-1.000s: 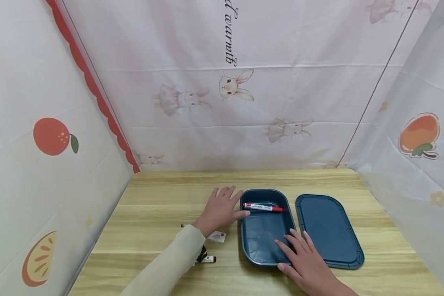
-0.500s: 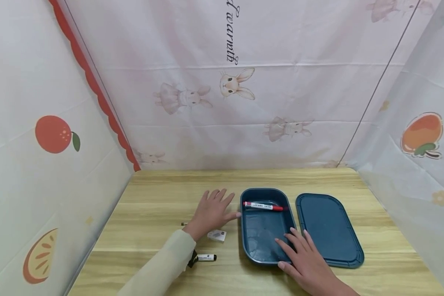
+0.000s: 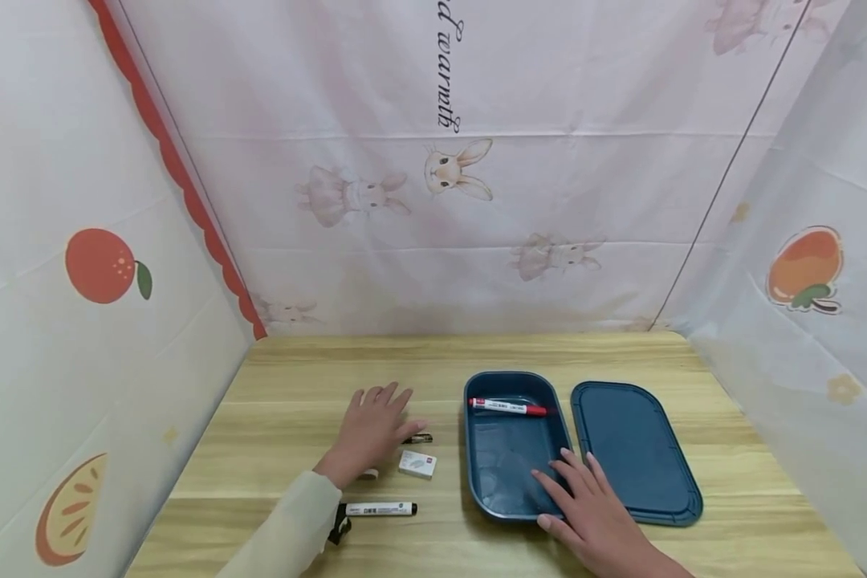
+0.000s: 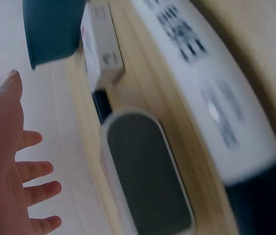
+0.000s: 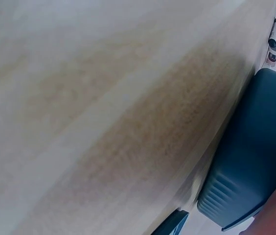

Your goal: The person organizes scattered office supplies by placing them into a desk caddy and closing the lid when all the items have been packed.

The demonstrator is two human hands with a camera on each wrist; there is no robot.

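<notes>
My left hand (image 3: 370, 432) hovers over the left part of the table, fingers spread, holding nothing. Close to its thumb lie a dark pen (image 3: 419, 438) and a small white printed box (image 3: 417, 464). A rounded white piece with a dark grey face (image 4: 145, 171) shows in the left wrist view; in the head view the hand mostly hides it. Nearer the body lies a white marker with a black cap (image 3: 381, 509). My right hand (image 3: 594, 514) rests on the near right rim of a dark blue box (image 3: 509, 474), fingers relaxed. Inside it, at the far end, lies a red-capped marker (image 3: 507, 406).
The dark blue lid (image 3: 636, 449) lies flat to the right of the box. Printed cloth (image 3: 405, 281) encloses the wooden table (image 3: 296, 369) at the back and both sides. A black strap-like piece (image 3: 339, 526) shows by the left sleeve.
My left hand has moved left, away from the box's left rim, with nothing in it, uncovering more of the pen, small box and black-capped marker. My right hand stays at the box.
</notes>
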